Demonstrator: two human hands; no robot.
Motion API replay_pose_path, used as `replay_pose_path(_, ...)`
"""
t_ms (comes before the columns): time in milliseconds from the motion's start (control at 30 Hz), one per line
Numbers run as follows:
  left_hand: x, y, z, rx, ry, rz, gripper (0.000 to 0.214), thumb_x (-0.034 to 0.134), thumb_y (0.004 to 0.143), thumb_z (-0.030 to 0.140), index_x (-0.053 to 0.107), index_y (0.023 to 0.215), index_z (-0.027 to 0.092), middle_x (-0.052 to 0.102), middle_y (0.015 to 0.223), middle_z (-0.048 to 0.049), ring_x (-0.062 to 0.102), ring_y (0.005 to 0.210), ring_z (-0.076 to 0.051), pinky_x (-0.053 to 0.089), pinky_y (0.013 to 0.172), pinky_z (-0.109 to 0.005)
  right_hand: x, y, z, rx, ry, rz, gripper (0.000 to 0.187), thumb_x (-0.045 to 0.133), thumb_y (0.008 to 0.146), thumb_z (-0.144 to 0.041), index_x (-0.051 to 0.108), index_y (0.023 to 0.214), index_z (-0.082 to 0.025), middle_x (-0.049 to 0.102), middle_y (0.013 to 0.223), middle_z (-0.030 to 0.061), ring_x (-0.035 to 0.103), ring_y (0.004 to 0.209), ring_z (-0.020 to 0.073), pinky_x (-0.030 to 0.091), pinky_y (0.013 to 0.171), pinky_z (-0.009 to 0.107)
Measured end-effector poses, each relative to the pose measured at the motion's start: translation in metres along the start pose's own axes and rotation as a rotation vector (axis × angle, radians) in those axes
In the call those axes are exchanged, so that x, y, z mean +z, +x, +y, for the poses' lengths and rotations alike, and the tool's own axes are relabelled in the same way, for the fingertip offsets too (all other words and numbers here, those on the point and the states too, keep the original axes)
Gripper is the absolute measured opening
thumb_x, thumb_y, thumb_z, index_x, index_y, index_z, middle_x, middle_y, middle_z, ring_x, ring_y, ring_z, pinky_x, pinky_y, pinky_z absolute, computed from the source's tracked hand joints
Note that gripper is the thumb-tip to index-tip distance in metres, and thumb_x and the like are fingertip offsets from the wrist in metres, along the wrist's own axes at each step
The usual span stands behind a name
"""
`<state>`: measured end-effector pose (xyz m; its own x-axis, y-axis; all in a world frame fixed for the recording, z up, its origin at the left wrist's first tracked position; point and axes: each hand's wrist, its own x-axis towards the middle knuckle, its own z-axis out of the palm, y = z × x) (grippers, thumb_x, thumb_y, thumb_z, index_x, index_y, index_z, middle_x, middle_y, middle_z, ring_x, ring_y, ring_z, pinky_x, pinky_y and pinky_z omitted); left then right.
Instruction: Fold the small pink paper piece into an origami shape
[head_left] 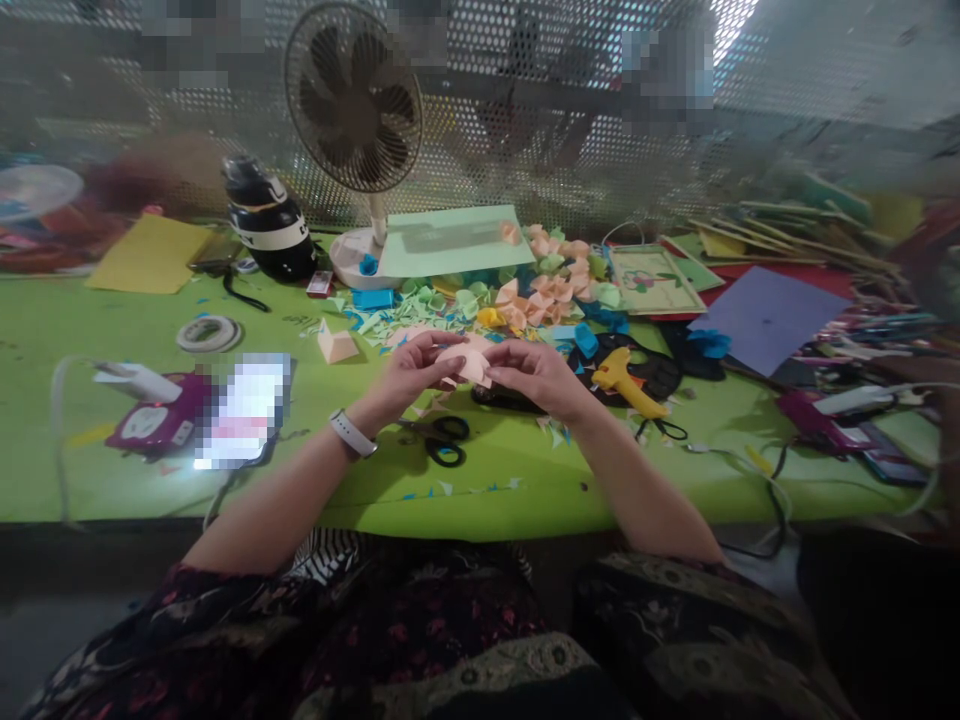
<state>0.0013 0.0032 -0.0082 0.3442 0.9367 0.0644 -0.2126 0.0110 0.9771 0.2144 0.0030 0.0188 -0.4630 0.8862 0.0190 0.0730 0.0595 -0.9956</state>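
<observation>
Bearings are taken from the held paper, with 12 o'clock directly away from the wearer.

The pink paper piece [469,365] is off the tabletop, between the two hands. The left hand [416,370] grips it from 9 o'clock, thumb pressed against the fingers. The right hand [536,375] grips it from 3 o'clock, likewise with thumb and fingers closed on its edge. The paper appears bent or curled; its exact folds are too small to make out.

A white-banded watch [352,433] is worn on the left wrist, at 8 o'clock. Black-handled scissors [431,433] lie just below the hands, between 6 and 7 o'clock, touched by neither.

A yellow glue gun [626,385] lies at 3 o'clock, near the right hand, with a blue paper piece [585,340] between the two. At 9 o'clock, a folded peach paper [337,345] stands near the left hand. Green paper scraps [424,305] are spread between 10 and 11 o'clock; a heap of peach paper pieces [551,293] lies at 2 o'clock.

Further out, a pale green sheet [457,240] lies at 12 o'clock. A fan [352,100] stands at 11 o'clock, and a black bottle [274,235] with a white band, slightly tilted, at 10. At 9 o'clock are a phone [247,410] with its screen lit and, farther from the wearer, a tape roll [231,340]. A framed card [656,280] lies at 2 o'clock; a purple sheet [769,315] is well apart at 3. The table [525,500] has a bright green surface.
</observation>
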Motion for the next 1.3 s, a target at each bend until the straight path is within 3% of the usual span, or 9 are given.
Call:
replay_pose_path(700,0.0019,-0.0009,-0.0002,0.026,0.016,-0.012,0.046,0.079,0.077,0.036,0.060,0.114,0.016,0.071,0.090,-0.0030,0.066,0.072,-0.011,0.055,0.065,-0.024,0.0009,-0.0002,0.0002,-0.015,-0.015,0.000,0.023,0.075,0.075,-0.030,0.068,0.091,-0.016,0.068,0.076,-0.0002,0.061,0.066,0.0103,0.049,0.064,0.024)
replay_pose_path(1067,0.0058,-0.0025,0.0006,0.145,0.107,0.046,0.046,0.080,0.076,0.039,0.061,0.110,0.015,0.070,0.079,-0.0012,0.065,0.066,-0.010,0.055,0.064,-0.023,0.0008,0.0002,0.0007,-0.042,-0.035,0.001,0.025,0.074,0.072,-0.027,0.067,0.094,-0.016,0.071,0.083,0.0018,0.066,0.073,0.0130,0.052,0.069,0.026)
replay_pose_path(1300,0.0073,-0.0028,-0.0029,0.170,0.116,0.010,0.046,0.080,0.076,0.037,0.061,0.110,0.013,0.073,0.083,-0.0038,0.067,0.068,-0.011,0.056,0.064,-0.024,0.0012,0.0006,0.0017,-0.044,-0.048,-0.030,0.029,0.075,0.073,-0.029,0.066,0.097,-0.016,0.073,0.086,0.0034,0.068,0.074,0.0139,0.053,0.071,0.027)
